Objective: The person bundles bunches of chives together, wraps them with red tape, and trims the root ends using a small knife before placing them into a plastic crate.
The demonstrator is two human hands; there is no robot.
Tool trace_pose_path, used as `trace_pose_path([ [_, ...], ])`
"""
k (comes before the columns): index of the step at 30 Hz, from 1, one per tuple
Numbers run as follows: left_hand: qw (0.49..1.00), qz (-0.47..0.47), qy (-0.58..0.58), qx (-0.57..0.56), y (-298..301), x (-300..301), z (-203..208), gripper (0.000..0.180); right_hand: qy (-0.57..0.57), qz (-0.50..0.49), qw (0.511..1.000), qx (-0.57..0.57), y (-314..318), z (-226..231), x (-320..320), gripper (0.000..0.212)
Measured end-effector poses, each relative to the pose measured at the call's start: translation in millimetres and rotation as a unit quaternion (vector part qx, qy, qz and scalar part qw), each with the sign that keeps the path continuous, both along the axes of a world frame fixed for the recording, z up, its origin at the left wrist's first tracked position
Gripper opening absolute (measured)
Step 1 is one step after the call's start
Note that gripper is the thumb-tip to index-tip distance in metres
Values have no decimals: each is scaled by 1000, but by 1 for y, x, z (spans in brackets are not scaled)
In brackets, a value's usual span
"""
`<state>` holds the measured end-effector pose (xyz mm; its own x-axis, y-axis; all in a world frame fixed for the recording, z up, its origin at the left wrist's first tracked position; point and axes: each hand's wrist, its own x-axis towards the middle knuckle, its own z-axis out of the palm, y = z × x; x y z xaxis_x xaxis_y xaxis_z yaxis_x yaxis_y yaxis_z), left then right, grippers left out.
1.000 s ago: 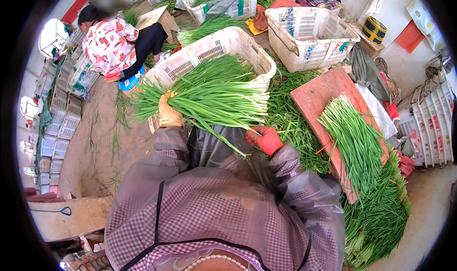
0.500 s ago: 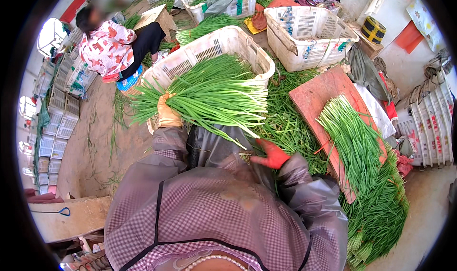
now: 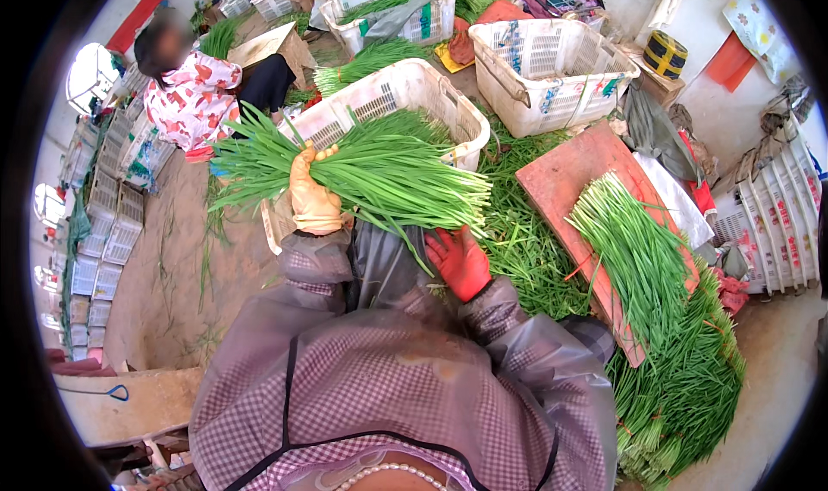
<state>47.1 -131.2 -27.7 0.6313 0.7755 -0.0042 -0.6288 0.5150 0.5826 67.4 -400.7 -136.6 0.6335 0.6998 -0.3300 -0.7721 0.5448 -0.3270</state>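
Note:
In my left hand (image 3: pixel 312 196), in a pale yellow glove, is a thick bunch of garlic chives (image 3: pixel 397 176). My fingers wrap round it towards its leafy end. The pale stem ends point right. My right hand (image 3: pixel 463 264), in a red glove, is open with fingers spread, just below those stem ends; whether it touches them I cannot tell. Behind the bunch stands a white plastic crate (image 3: pixel 414 75) holding more chives. To the right, a tied bundle of chives (image 3: pixel 625 250) lies on a tilted red board (image 3: pixel 552 170).
Loose green leaves (image 3: pixel 535 241) cover the floor right of my knees. A pile of bundled chives (image 3: pixel 681 396) lies at the near right. Another white crate (image 3: pixel 561 94) stands behind. A seated co-worker (image 3: pixel 194 99) is at the far left. Crates (image 3: pixel 780 211) are stacked at the right.
My left hand has lifted the bunch slightly towards me. My right hand has moved up and left from my lap to the stem ends, its fingers spreading.

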Motion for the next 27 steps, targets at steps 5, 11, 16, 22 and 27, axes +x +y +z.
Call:
trace_pose_path([
  [5, 991, -50, -57, 107, -40, 8, 43, 29, -6, -21, 983, 185, -14, 19, 13, 81],
  [11, 906, -233, -124, 331, -42, -41, 71, 15, -58, -97, 973, 203, -22, 39, 6, 90],
  [16, 764, -424, -128, 469, -32, -96, 67, 14, 73, 13, 873, 482, -30, -25, 6, 92],
  [22, 599, -666, -68, 440, -27, -154, 74, 70, 33, -4, 970, 240, -23, -4, -4, 81],
  [27, 561, -749, 79, 343, -10, -187, 65, 70, 39, 3, 975, 220, -24, -10, 7, 68],
])
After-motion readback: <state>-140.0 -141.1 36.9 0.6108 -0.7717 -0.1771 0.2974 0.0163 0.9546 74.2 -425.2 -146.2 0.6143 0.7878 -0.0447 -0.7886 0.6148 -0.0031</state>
